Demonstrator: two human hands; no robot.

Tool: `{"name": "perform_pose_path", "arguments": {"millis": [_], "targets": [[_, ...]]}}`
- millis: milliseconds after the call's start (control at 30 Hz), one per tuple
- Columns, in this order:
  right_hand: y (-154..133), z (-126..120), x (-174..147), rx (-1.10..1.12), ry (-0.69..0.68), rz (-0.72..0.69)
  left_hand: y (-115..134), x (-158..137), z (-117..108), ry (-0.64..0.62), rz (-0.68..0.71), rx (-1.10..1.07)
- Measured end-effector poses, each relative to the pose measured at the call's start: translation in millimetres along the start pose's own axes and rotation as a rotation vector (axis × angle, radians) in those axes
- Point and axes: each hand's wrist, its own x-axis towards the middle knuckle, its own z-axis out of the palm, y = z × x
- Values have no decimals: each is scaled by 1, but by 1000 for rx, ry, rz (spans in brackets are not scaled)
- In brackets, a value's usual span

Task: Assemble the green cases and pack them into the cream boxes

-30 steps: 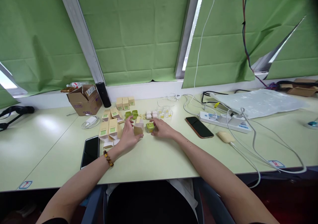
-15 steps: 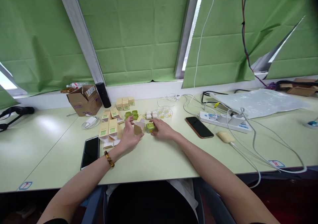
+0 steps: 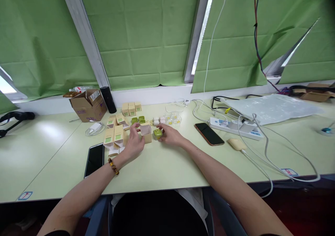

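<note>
My left hand (image 3: 134,143) is closed on the side of a small tan cardboard box (image 3: 147,137), which stands with its open white-lined top facing up. Just right of it, my right hand (image 3: 169,135) grips a small rounded container with a green lid (image 3: 157,133) between thumb and fingers. The container is beside the box, not in it. Beyond the hands are several green lids (image 3: 138,119), small white pieces (image 3: 156,121) and clear cups with yellow marks (image 3: 173,118). Opened tan boxes (image 3: 114,136) stand left of my left hand.
Closed small boxes (image 3: 131,109) line up at the back, near a black cylinder (image 3: 108,100) and a large carton (image 3: 89,105). Phones lie at left (image 3: 94,160) and right (image 3: 209,134). A power strip (image 3: 235,128) with loose cables and a cream-coloured case (image 3: 237,144) are on the right.
My left hand has turned the small box from a tilt to upright, its front wall now facing me. My right hand still grips the green-lidded container, almost in place.
</note>
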Motion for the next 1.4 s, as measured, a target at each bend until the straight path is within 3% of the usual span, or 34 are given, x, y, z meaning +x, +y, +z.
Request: {"name": "perform_pose_path", "arguments": {"millis": [467, 667, 800, 933, 1033, 1400], "targets": [[-11, -6, 0, 79, 113, -102, 9, 3, -12, -21, 95, 47], [-19, -13, 1, 534, 361, -76, 2, 4, -6, 89, 19, 16], [-30, -14, -2, 870, 381, -145, 3, 4, -5, 112, 15, -32], [-40, -10, -6, 1021, 354, -162, 8, 3, -5, 68, 31, -112], [-46, -5, -11, 1011, 343, -170, 10, 2, -5, 24, 38, -159], [-54, 7, -22, 650, 313, -214, 12, 2, -8, -32, 2, -298]]}}
